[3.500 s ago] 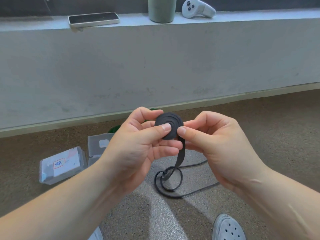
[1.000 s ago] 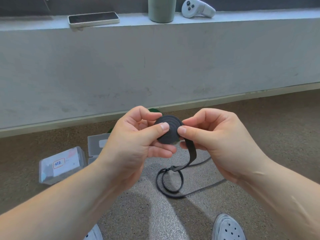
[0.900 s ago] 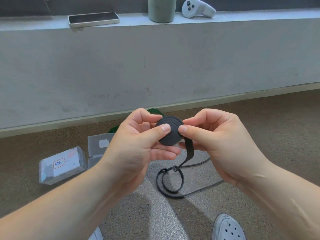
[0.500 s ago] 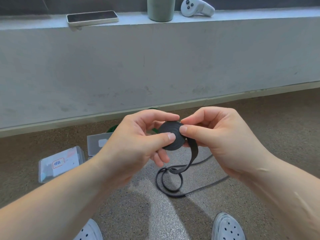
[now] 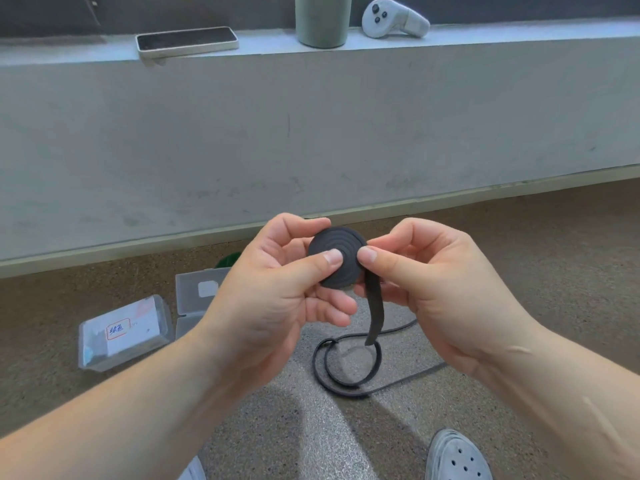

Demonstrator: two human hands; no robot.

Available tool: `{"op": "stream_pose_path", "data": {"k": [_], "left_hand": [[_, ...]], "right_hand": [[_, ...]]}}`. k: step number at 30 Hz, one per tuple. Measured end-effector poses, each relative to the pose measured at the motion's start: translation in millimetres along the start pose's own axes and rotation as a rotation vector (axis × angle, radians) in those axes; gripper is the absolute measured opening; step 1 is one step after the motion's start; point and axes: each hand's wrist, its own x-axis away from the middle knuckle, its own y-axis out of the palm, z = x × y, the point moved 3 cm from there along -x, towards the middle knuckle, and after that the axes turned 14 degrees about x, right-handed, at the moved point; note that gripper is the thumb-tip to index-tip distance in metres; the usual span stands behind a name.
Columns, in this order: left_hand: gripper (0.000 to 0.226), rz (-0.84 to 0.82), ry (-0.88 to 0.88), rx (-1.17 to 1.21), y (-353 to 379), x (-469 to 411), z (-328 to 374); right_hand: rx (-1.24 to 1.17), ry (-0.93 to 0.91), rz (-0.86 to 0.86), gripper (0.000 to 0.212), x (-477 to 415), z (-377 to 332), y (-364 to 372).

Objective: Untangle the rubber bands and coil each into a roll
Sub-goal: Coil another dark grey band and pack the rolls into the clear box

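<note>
Left hand [image 5: 277,303] regripped the roll [image 5: 341,245].

Two hands [image 5: 277,299] [image 5: 436,292], one black rubber band [image 5: 337,237], two clear boxes [image 5: 124,334] [image 5: 194,292], one phone [image 5: 187,41], one cup [image 5: 322,20], one controller [image 5: 393,19], seemingly two shoes [image 5: 457,459] [image 5: 194,472]

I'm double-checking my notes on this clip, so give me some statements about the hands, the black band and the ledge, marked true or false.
1. Both the left hand and the right hand pinch the coiled black roll. True.
2. The whole band is coiled up. False: a loose tail hangs from the coiled black roll down to loops on the floor.
3. A phone lies on the ledge, left of the green cup. True.
4. The controller lies on the floor. False: the controller sits on the ledge, right of the green cup.
</note>
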Motion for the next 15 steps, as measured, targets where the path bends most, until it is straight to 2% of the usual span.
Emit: {"op": "stream_pose_path", "data": {"k": [3,7,9,12,15], "left_hand": [[0.032,-0.021,-0.019,-0.055,-1.1,1.8,-2.3],[0.028,-0.048,-0.024,-0.331,-6.5,-4.9,6.9],[0.034,-0.08,-0.028,-0.389,-6.1,-7.2,12.0],[0.036,-0.114,-0.025,-0.407,-3.3,-6.3,14.0],[0.031,-0.061,-0.023,-0.294,-3.6,-5.8,12.8]], "right_hand": [[0.014,-0.009,0.012,0.015,0.7,1.3,-0.3],[0.102,-0.032,0.008,0.015,-2.8,-1.0,-5.8],[0.137,-0.038,-0.014,0.016,-4.5,-2.9,-7.5],[0.144,-0.043,-0.028,0.012,-5.0,-3.7,-7.1],[0.114,-0.023,-0.023,0.012,-5.0,-3.1,-6.8]]}}
